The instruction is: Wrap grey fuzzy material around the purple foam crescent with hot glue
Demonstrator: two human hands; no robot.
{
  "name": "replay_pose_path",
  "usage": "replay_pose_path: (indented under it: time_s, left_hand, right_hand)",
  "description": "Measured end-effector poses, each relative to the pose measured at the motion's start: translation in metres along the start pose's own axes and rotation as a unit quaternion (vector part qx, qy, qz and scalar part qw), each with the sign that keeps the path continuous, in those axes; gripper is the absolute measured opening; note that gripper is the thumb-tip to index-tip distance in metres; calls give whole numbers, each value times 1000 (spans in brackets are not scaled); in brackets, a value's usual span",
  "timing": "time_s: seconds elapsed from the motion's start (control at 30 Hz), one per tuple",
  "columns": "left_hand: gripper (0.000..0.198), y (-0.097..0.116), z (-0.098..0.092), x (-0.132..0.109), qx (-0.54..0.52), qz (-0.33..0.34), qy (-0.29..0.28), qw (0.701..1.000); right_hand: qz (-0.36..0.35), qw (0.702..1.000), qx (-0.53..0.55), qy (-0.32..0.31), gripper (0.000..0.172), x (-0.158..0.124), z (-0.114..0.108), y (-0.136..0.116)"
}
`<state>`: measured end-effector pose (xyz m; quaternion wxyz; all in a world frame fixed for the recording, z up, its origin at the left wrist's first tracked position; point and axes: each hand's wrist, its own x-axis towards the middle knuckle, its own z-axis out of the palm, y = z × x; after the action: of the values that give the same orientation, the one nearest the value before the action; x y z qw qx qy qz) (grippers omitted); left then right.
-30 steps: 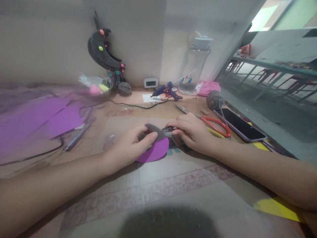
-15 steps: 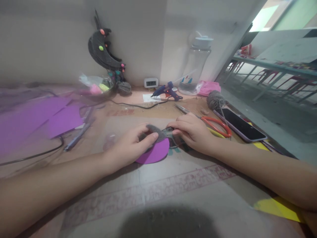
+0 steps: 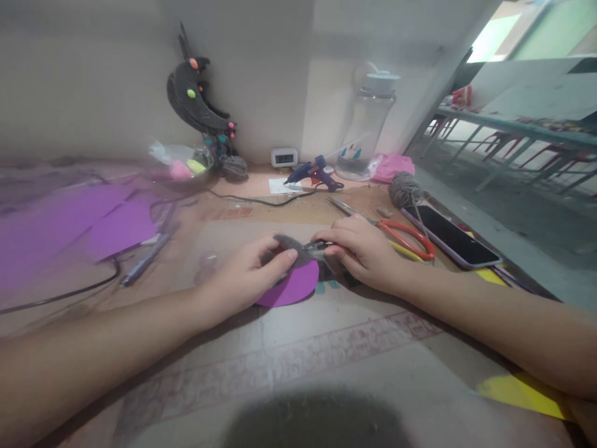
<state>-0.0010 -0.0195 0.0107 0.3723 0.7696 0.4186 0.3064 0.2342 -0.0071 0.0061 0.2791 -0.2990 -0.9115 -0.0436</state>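
My left hand [image 3: 249, 267] is closed on a rounded piece of purple paper [image 3: 295, 285], whose lower part shows below my thumb. Grey yarn [image 3: 290, 244] covers the upper part of this piece, under my thumb tip. Just to the right, my right hand [image 3: 361, 249] pinches grey yarn close to the covered edge; the fingertips partly hide it. A grey yarn ball [image 3: 403, 188] lies farther back on the right, with a strand trailing toward my right wrist. Scissors with orange handles [image 3: 407, 238] lie right behind my right hand.
A blue glue gun [image 3: 314, 173] with its cord stands at the back, near a small white clock [image 3: 284, 157] and a clear bottle [image 3: 368, 124]. A phone [image 3: 452, 236] lies right. Purple sheets [image 3: 124, 218] and a pen [image 3: 145, 258] lie left. A dark crescent decoration [image 3: 191, 93] leans at the wall.
The fingers of my right hand and the yarn at their tips have shifted slightly. My left hand keeps its hold on the purple paper piece.
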Motion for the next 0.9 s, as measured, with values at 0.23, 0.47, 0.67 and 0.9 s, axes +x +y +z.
replay_pose_path:
  time_s: [0.23, 0.47, 0.67, 0.9]
  left_hand:
    - [27, 1, -1, 0, 33, 25, 3, 999]
    - [28, 0, -1, -1, 37, 22, 1, 999]
    - [29, -1, -1, 0, 18, 7, -2, 1000]
    - [31, -6, 0, 1, 7, 6, 4, 1000]
  right_hand:
    - [4, 1000, -3, -2, 39, 0, 1, 1]
    - [4, 1000, -8, -8, 40, 0, 0, 1]
    - [21, 1000, 7, 2, 44, 0, -1, 0]
    - [33, 999, 24, 18, 47, 0, 1, 0]
